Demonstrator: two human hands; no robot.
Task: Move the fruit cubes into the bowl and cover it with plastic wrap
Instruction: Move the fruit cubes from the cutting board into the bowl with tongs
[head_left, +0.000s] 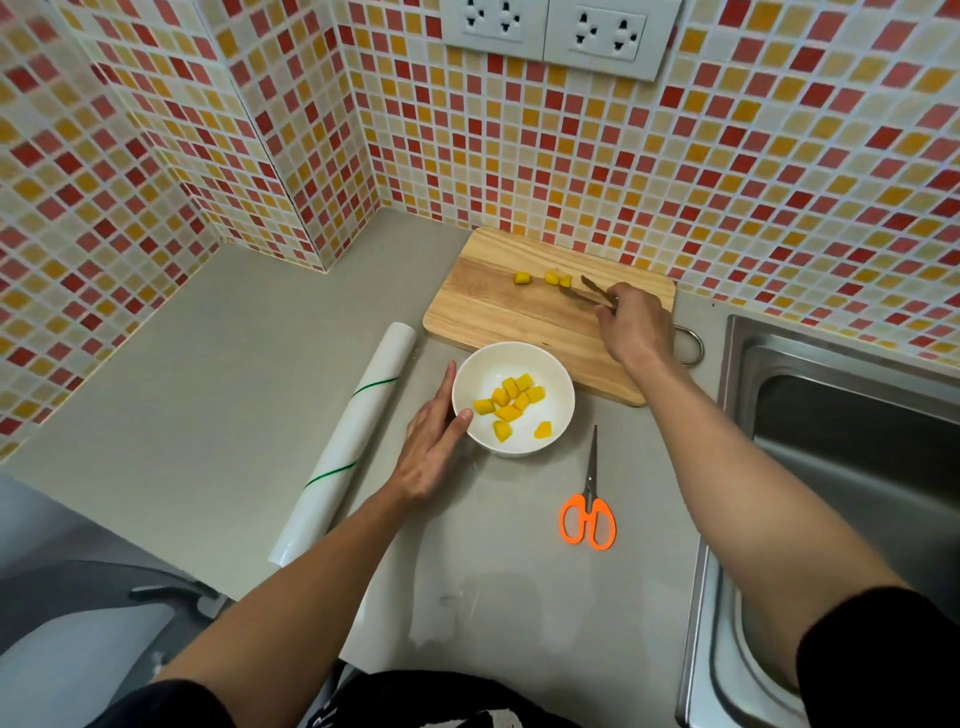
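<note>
While the left hand (434, 441) rests flat-fingered against the white bowl (561, 410) on the counter (234, 374), right hand (636, 325) pinching tongs (589, 292) over the cutting board (488, 306), three fruit cubes (551, 279) left there, most already in the bowl, plastic wrap roll (345, 441) just left, orange scissors (588, 506) nearby

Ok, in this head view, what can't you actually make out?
- Tongs: the handle end sits under the right hand, so the grip is hidden.
- Bowl: the left hand covers part of its left wall.
- Cutting board: the right hand and forearm cover its right end; any cubes there would be hidden. Three cubes show.
- Sink: cut off by the right edge.
- Scissors: blades look closed; too small to be sure.
</note>
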